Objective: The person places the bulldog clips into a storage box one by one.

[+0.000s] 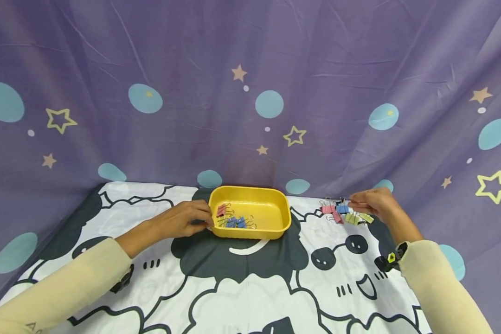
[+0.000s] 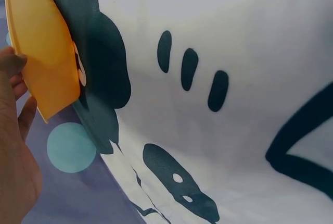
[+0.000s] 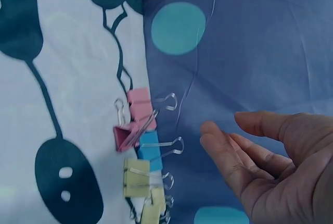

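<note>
A shallow yellow plastic tray (image 1: 275, 204) lies on the cloth, with pink binder clips (image 1: 222, 210) and blue binder clips (image 1: 235, 222) at its left end. My left hand (image 1: 193, 218) grips that left end; in the left wrist view its fingers (image 2: 11, 63) meet the tray's wall (image 2: 47, 52). Over by the right-hand pile, my right hand (image 1: 373, 202) hovers with nothing between thumb and fingers. The pile has pink clips (image 3: 140, 107), a blue clip (image 3: 151, 151) and yellow clips (image 3: 136, 177), wire handles sticking out. A black clip (image 1: 341, 201) shows partly behind the blue one.
A white and dark cartoon-print cloth (image 1: 250, 297) covers the table. Right behind the tray and the pile, a purple curtain (image 1: 250, 139) with stars and blue dots rises from the table's back edge.
</note>
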{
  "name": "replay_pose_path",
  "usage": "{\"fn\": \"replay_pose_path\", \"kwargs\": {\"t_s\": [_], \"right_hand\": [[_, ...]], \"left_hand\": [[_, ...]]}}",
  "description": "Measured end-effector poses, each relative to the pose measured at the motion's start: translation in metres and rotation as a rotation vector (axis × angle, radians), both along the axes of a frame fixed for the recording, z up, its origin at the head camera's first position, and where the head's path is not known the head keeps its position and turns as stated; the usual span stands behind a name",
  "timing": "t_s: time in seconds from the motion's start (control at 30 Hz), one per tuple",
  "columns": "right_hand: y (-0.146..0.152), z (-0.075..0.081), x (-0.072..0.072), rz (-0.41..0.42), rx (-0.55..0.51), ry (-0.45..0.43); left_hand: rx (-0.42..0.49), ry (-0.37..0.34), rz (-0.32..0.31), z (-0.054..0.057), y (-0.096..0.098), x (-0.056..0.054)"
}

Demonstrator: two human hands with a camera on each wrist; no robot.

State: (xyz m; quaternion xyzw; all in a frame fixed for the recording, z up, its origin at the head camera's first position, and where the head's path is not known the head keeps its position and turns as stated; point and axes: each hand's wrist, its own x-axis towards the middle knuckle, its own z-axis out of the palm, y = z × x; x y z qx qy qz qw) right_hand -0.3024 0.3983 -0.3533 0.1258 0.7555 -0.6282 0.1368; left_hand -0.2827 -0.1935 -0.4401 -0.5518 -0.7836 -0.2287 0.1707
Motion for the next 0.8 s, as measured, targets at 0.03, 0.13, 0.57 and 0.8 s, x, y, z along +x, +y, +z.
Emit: {"fn": "replay_pose_path", "kwargs": {"t_s": [0.03, 0.13, 0.57, 0.8], "right_hand": [[0.003, -0.001, 0.000, -0.009, -0.002, -0.007], [0.009, -0.004, 0.000, -0.052, -0.005, -0.024], [0.034, -0.022, 0.003, -0.255, -0.032, -0.106], [0.048, -0.038, 0.010, -0.331, 0.028, -0.091]], "left_hand": [[0.003, 0.003, -0.003, 0.000, 0.000, 0.000], [0.008, 0.007, -0.009, 0.001, -0.001, 0.000], [-0.009, -0.010, 0.000, 0.005, 0.000, 0.002], [-0.010, -0.012, 0.007, 0.003, 0.000, 0.003]]}}
